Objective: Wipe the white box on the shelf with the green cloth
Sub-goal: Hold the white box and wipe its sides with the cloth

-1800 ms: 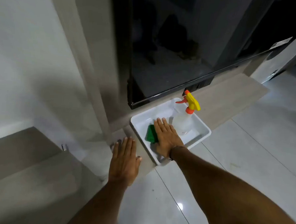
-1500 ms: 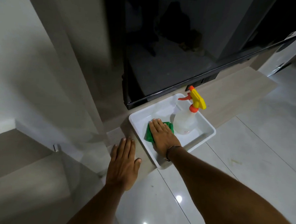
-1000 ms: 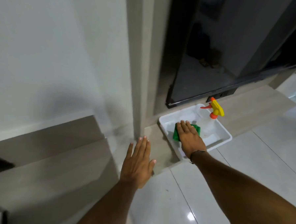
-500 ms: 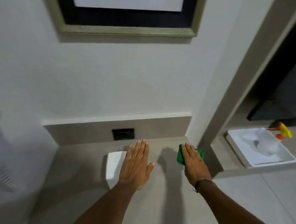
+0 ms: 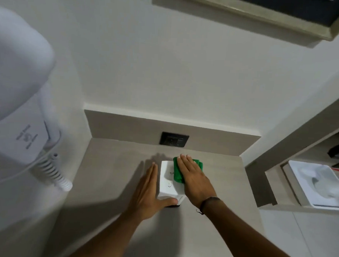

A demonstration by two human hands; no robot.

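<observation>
A small white box (image 5: pixel 167 179) stands on the grey shelf (image 5: pixel 107 176) near the middle of the view. My right hand (image 5: pixel 193 178) lies flat on the green cloth (image 5: pixel 177 172), pressing it onto the right part of the box's top. My left hand (image 5: pixel 148 192) rests against the box's left side, fingers straight, thumb hooked round its near corner. The right half of the box's top is hidden under the cloth and hand.
A white wall-mounted hair dryer (image 5: pixel 19 93) with a coiled cord (image 5: pixel 52 171) hangs at the left. A black socket (image 5: pixel 174 139) sits in the back panel. A white tray (image 5: pixel 319 185) lies on a lower ledge at the right. A picture frame (image 5: pixel 249 12) hangs above.
My right hand carried the green cloth from the tray over to the shelf and onto the white box. My left hand moved up against the box's left side. The view swung left.
</observation>
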